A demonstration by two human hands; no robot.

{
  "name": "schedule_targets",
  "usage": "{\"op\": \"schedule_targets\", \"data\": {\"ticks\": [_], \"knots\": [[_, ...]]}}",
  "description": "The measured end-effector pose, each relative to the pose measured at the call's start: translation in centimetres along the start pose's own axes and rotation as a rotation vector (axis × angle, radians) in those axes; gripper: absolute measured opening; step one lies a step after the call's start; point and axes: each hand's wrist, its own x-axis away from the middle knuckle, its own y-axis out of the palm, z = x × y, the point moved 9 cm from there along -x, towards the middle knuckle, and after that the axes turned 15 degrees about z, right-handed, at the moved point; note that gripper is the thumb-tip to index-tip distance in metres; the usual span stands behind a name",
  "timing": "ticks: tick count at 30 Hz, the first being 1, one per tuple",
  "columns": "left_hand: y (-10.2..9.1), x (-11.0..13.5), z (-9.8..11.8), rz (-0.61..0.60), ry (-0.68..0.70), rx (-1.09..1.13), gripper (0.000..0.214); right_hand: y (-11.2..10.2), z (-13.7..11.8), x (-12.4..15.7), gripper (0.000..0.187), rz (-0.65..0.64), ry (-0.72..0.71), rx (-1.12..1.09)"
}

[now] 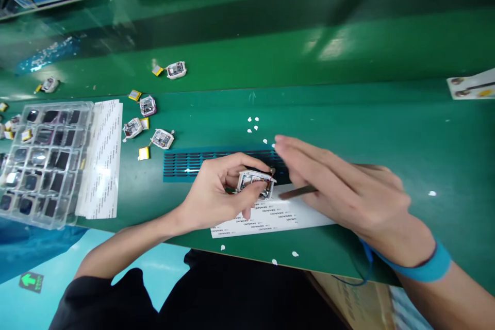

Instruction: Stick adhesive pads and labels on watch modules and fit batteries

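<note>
1. The left hand (216,191) is curled narrowly around a small white device housing (255,183), pinched between thumb and fingertips, open side up. It sits close to the bench's near edge, about midway along, just above a white label sheet (270,219).
2. The right hand (340,191) holds a slender dark tool (297,192), its fingers stretched out nearly flat. The tip points at the housing, but I cannot tell whether it touches.
3. Judged from this, the work is fine placement inside the housing. It would go best with the left wrist braced on the bench, the housing held level and the tool brought in at a shallow angle.
4. A blue wrist strap (425,263) circles the right wrist.
5. One blue slotted sheet (185,162) lies just behind the hands.
6. Five loose modules (162,138) lie toward the left end, with at least four yellow cells (143,153) beside them.
7. One clear compartment tray (42,160) lies at the left end, one stack of white sheets (102,160) touching it.
</note>
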Motion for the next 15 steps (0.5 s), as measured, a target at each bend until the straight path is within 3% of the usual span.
{"op": "schedule_targets", "data": {"ticks": [3,5,11,15], "knots": [[0.0,0.0,-0.1,0.000,0.003,0.002,0.021,0.5,-0.8,0.8,0.050,-0.068,-0.109,-0.119],[-0.2,-0.1,-0.2,0.014,0.020,-0.010,0.021,0.2,-0.8,1.0,0.048,-0.008,-0.128,-0.127],[-0.6,0.3,0.4,0.088,0.181,-0.129,0.011,0.8,-2.3,0.8,0.034,-0.065,-0.224,-0.086],[-0.6,0.9,1.0,0.140,0.342,-0.251,0.008,1.3,-2.9,0.2,0.044,-0.069,-0.193,-0.029]]}}
